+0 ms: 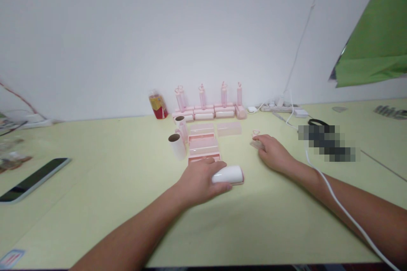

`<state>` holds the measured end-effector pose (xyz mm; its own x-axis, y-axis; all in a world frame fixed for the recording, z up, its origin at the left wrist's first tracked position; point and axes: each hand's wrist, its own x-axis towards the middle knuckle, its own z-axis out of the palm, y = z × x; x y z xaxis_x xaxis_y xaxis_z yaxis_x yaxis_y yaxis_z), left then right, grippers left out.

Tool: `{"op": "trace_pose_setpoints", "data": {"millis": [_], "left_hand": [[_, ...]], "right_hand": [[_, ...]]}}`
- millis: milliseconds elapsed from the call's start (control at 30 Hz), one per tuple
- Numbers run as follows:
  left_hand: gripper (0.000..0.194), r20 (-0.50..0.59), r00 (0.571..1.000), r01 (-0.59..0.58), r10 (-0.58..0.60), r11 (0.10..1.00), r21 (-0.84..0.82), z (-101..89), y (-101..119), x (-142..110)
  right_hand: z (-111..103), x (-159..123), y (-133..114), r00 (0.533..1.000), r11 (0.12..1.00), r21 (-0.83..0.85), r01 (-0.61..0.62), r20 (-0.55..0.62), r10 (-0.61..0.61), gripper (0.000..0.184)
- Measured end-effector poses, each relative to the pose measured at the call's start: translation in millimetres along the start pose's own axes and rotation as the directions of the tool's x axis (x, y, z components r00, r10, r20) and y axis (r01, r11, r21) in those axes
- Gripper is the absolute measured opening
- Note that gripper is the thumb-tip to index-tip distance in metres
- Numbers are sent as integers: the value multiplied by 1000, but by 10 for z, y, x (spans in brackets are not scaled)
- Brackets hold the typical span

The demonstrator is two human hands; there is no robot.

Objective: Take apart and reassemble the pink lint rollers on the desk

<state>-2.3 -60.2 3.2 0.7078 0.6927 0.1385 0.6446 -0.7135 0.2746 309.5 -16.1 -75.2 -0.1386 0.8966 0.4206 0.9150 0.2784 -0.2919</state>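
Observation:
My left hand (199, 180) is closed round a white and pink lint-roller head (229, 175) that lies on the pale yellow-green table (111, 186). To its right my right hand (273, 152) rests on the table with its fingers curled over a small pink handle piece (256, 140). Just behind my left hand sit pink trays and clear covers (203, 146). Two paper rolls (177, 145) stand beside them.
A row of assembled pink rollers (208, 108) lines the wall, with a red bottle (158, 105) to their left. A phone (33, 179) lies at the left. A power strip (280, 108) and white cable (337, 203) run along the right, over my right forearm. Green cloth (375, 42) hangs at the upper right.

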Motion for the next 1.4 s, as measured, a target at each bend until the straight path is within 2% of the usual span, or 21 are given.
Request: {"op": "trace_pose_setpoints", "data": {"millis": [233, 333, 400, 467, 533, 600, 667, 733, 900, 967, 1033, 1133, 1233, 1300, 1400], "left_hand": [[47, -6, 1000, 9, -10, 986, -166, -11, 23, -4], [52, -92, 993, 40, -77, 936, -350, 36, 22, -5], [58, -151, 972, 74, -181, 843, -533, 76, 3, 13], [61, -150, 949, 84, -278, 680, -728, 102, -31, 49], [63, -117, 939, 61, -324, 490, -870, 102, -73, 95], [64, -95, 932, 29, -351, 334, -942, 81, -110, 138], [63, -71, 923, 22, -378, 235, -972, 57, -132, 166], [61, -38, 915, 42, -402, 189, -981, 44, -141, 174], [58, 6, 925, 82, -381, 184, -980, 81, -161, 153], [56, 1, 935, 70, -356, 182, -981, 110, -178, 147], [53, -4, 941, 61, -337, 181, -982, 139, -192, 141], [51, 1, 945, 65, -328, 184, -981, 170, -196, 129], [53, 15, 950, 74, -312, 177, -981, 181, -185, 115], [54, 17, 952, 74, -305, 176, -982, 182, -180, 109], [54, 12, 954, 67, -299, 175, -982, 182, -177, 105]], "right_hand": [[-63, 1, -75, 995, 998, 32, -60, 82, 58, 40], [-119, -10, -168, 999, 982, 184, -45, -1, 46, 43], [-160, -29, -240, 994, 942, 336, -15, -97, 51, 49], [-192, -55, -306, 982, 869, 495, 12, -170, 83, 57], [-214, -82, -363, 974, 761, 648, 20, -183, 130, 64], [-229, -105, -415, 981, 631, 776, -9, -117, 157, 58], [-245, -123, -465, 988, 508, 859, -66, -16, 156, 43], [-264, -141, -517, 985, 415, 901, -126, 64, 161, 34], [-326, -203, -658, 959, 195, 947, -257, 225, 173, 35], [-353, -233, -716, 951, 114, 952, -283, 263, 162, 35], [-375, -263, -770, 951, 68, 956, -286, 274, 145, 36], [-391, -303, -833, 953, 52, 955, -291, 284, 106, 36], [-388, -331, -870, 954, 81, 952, -296, 290, 76, 37], [-382, -346, -879, 961, 130, 953, -275, 270, 59, 37], [-373, -374, -875, 968, 247, 937, -248, 250, 23, 33]]}}
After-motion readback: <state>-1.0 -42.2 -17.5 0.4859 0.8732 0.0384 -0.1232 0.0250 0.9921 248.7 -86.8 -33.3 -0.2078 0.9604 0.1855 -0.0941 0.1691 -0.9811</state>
